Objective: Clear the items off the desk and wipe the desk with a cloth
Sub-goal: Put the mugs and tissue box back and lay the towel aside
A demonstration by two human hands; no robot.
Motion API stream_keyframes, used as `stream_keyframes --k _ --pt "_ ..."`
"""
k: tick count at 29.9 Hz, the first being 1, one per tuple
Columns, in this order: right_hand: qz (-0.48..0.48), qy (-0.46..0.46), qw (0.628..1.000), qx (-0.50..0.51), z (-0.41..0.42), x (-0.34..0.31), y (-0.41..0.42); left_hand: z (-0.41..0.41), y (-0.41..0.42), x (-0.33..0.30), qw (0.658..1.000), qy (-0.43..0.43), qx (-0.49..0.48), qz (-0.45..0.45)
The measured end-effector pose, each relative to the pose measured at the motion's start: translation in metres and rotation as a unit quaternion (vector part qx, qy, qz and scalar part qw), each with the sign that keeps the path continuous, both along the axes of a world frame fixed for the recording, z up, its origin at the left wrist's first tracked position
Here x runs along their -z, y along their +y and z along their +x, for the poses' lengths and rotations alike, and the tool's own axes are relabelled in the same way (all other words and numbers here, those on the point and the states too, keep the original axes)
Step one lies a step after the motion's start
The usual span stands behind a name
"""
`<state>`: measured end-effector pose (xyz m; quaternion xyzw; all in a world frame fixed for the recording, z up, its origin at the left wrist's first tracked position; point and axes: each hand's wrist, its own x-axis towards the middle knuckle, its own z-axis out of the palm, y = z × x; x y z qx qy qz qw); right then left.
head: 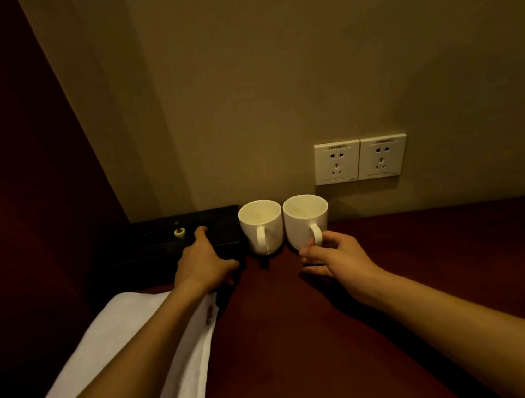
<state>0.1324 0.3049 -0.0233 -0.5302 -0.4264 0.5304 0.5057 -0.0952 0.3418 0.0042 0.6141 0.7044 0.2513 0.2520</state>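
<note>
Two white mugs stand side by side at the back of the dark red desk (427,261), against the wall. My right hand (334,256) pinches the handle of the right mug (304,216). The left mug (261,225) stands free, its handle facing me. A flat black box (160,241) with a small white knob (179,231) on top lies left of the mugs. My left hand (200,259) grips the box's near right corner, fingers over its top. A white cloth (107,343) lies on the desk's left side, under my left forearm.
Two white wall sockets (360,159) sit just above the desk behind the right mug. A dark red panel (12,163) closes off the left side. The wall runs along the back of the desk.
</note>
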Motion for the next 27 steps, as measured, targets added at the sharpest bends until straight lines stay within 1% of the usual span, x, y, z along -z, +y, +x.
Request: stream_keyframes --k 5,9,12,14,15,17,19,21,22,24,27 --pt "-0.002 0.005 1.0 0.006 -0.001 0.0 -0.001 -0.011 -0.001 -0.003 0.999 -0.036 0.019 -0.016" --pt "-0.001 0.014 1.0 0.013 -0.002 0.0 0.0 -0.022 -0.002 -0.007 0.998 -0.057 0.006 -0.027" --pt "-0.01 0.034 0.999 0.037 -0.002 0.002 0.002 -0.028 -0.004 -0.008 0.998 -0.045 0.02 -0.024" --pt "-0.011 0.038 0.998 0.048 -0.003 0.004 0.002 -0.029 -0.006 -0.01 0.999 -0.02 0.029 -0.021" --pt "-0.006 0.036 0.998 0.051 -0.004 0.004 0.002 -0.029 -0.007 -0.011 0.999 0.006 0.034 -0.016" --pt "0.002 0.027 0.998 0.058 -0.007 0.004 0.002 -0.028 -0.011 -0.014 0.995 0.084 0.044 0.017" --pt "0.005 0.011 0.998 0.061 -0.01 0.003 0.004 -0.018 -0.017 -0.018 0.984 0.14 0.049 0.094" --pt "0.004 -0.004 0.998 0.055 -0.011 -0.001 0.007 -0.001 -0.021 -0.026 0.971 0.158 0.062 0.171" --pt "0.001 -0.01 0.999 0.052 -0.011 -0.002 0.008 0.009 -0.02 -0.03 0.963 0.168 0.076 0.194" --pt "-0.009 -0.022 0.999 0.044 -0.009 -0.005 0.008 0.028 -0.019 -0.033 0.954 0.186 0.102 0.211" --pt "-0.017 -0.018 1.0 0.002 -0.001 -0.011 0.001 0.049 -0.019 -0.033 0.955 0.171 0.115 0.212"
